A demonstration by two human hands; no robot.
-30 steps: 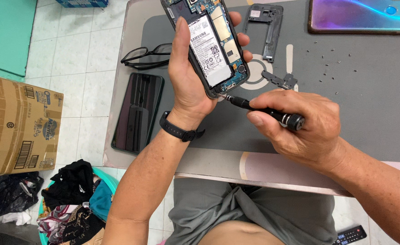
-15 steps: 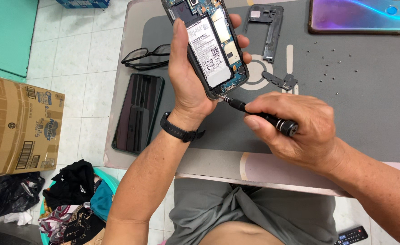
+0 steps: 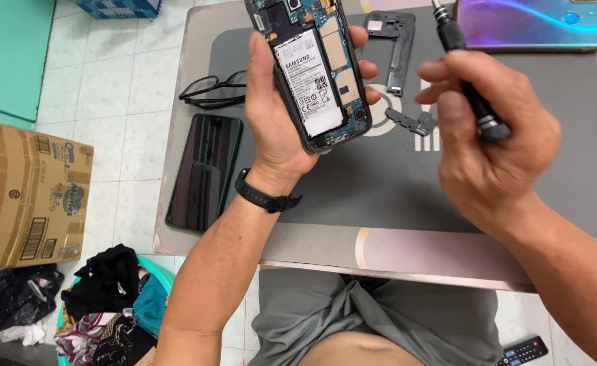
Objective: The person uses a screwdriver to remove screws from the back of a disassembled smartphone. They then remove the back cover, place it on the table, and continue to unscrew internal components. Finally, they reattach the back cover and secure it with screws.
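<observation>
Our left hand [image 3: 278, 115] grips the opened phone [image 3: 315, 74] upright, long axis toward the tabletop's [image 3: 380, 257] far edge, while our right hand [image 3: 495, 135], closed around the screwdriver [image 3: 464, 64], sits apart to its right.

You have one view only, from the camera on your head. It looks steeply down over your chest and lap onto the worktop [image 3: 393, 251], close enough that your forearms fill the lower frame. The floor [image 3: 109, 88] shows along the left edge.
</observation>
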